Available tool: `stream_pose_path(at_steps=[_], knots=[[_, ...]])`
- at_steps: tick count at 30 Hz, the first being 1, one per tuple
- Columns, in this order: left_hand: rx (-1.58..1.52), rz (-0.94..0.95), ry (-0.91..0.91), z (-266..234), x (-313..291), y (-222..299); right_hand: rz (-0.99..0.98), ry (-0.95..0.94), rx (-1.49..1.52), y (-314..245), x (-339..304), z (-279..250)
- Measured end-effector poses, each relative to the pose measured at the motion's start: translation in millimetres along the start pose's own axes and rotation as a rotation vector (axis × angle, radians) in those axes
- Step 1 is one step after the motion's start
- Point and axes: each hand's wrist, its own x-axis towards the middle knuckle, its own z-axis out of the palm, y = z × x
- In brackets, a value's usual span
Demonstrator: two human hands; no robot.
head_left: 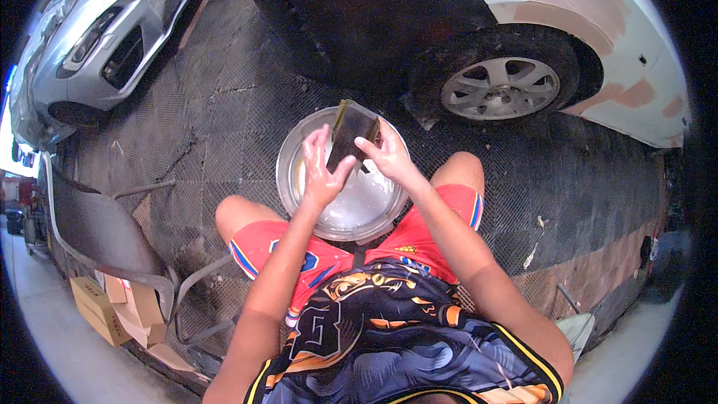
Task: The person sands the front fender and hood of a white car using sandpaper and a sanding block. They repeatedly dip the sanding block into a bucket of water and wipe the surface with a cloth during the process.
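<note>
A dark, stiff sheet that looks like wet sandpaper (352,132), with a yellowish-green edge at its far left, is held over a round pale basin (283,172). My right hand (389,155) grips its right side, thumb on top and the fingers partly hidden behind it. At the sheet's left, my left hand (323,172) has its fingers stretched apart, the thumb close to the sheet's lower edge; I cannot tell if it touches. Whitish, cloudy liquid (355,206) lies in the basin, which stands between my knees.
Ahead right is a car wheel (499,88) under a pale fender (636,101) with brownish patches. A silver car front (112,52), partly wrapped in plastic, stands far left. Near left are a metal-framed chair (112,217) and cardboard boxes (123,310). Dark ribbed matting (239,127) covers the floor.
</note>
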Motion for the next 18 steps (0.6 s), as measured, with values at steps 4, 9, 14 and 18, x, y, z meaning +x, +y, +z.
stream_pose_path(at_steps=[4, 9, 14, 18], knots=[[-0.272, -0.227, -0.090, -3, 12, -25, 0.018, -0.146, 0.032, 0, 2, -9], [-0.214, -0.165, -0.159, -11, 17, -16, 0.097, -0.013, 0.227, -9, -7, -9], [-0.093, -0.015, -0.202, -2, 11, -7, 0.251, 0.114, 0.265, -2, -11, -15], [0.350, -0.001, -0.214, 15, -1, 20, 0.361, 0.233, 0.289, 17, -16, -8]])
